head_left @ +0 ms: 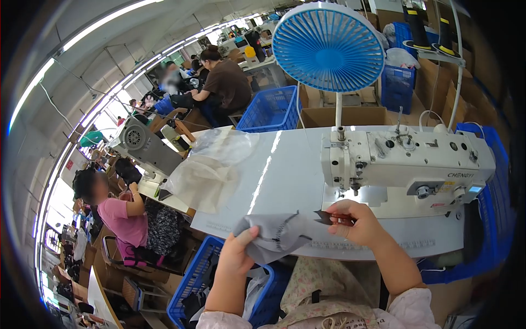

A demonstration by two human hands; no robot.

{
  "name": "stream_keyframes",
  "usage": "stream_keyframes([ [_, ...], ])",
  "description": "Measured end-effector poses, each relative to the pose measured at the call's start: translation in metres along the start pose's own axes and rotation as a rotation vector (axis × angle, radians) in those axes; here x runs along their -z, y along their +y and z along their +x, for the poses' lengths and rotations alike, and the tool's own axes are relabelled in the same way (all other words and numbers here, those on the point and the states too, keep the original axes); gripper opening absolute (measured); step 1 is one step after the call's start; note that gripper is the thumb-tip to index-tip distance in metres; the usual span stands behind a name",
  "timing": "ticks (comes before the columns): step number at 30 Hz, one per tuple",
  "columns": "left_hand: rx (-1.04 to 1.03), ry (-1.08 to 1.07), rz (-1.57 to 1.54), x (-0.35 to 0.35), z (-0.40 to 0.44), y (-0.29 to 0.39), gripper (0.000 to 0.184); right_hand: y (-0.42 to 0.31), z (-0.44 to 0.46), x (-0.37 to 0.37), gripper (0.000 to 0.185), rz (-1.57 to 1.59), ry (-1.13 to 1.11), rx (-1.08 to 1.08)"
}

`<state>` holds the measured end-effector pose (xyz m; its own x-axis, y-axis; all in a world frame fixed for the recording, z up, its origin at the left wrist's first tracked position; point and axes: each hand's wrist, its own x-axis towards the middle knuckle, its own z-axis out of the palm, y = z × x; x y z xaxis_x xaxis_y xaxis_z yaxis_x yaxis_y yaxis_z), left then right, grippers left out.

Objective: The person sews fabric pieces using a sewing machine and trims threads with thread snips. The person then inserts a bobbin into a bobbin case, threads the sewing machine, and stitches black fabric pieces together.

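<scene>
Tabletop (pixel 298 164), blue basket (pixel 189 282) of cloth (pixel 255 289); left hand (pixel 236 255) closed on grey fabric (pixel 285 241), right (pixel 353 221) on dark piece (pixel 323 217)

I log, remotely, a sewing workshop: one industrial sewing machine (pixel 405 172) toward the table's (pixel 296 164) right edge, another machine (pixel 145 145) past its left edge, seated workers (pixel 125 222), tube lights (pixel 109 23) overhead.

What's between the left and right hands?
Head view: the grey cloth in the left hand, then the small dark piece in the right hand.
</scene>
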<state>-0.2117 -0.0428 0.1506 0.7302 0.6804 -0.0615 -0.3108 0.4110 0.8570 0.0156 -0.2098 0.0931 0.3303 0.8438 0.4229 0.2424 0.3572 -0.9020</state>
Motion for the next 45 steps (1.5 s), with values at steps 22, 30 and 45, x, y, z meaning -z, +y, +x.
stream_keyframes([
  [22,-0.041,-0.325,1.357,0.064,0.207,-0.024,0.051,0.106,-0.027,-0.016,0.037,-0.170,0.096,-0.486],
  [30,-0.482,-0.023,1.886,-0.005,0.394,-0.072,0.073,0.107,-0.023,-0.004,0.038,-0.226,0.182,-0.379],
  [45,-0.136,0.867,1.139,0.227,0.032,-0.025,0.025,0.102,-0.021,-0.014,0.030,-0.458,0.046,-0.337],
])
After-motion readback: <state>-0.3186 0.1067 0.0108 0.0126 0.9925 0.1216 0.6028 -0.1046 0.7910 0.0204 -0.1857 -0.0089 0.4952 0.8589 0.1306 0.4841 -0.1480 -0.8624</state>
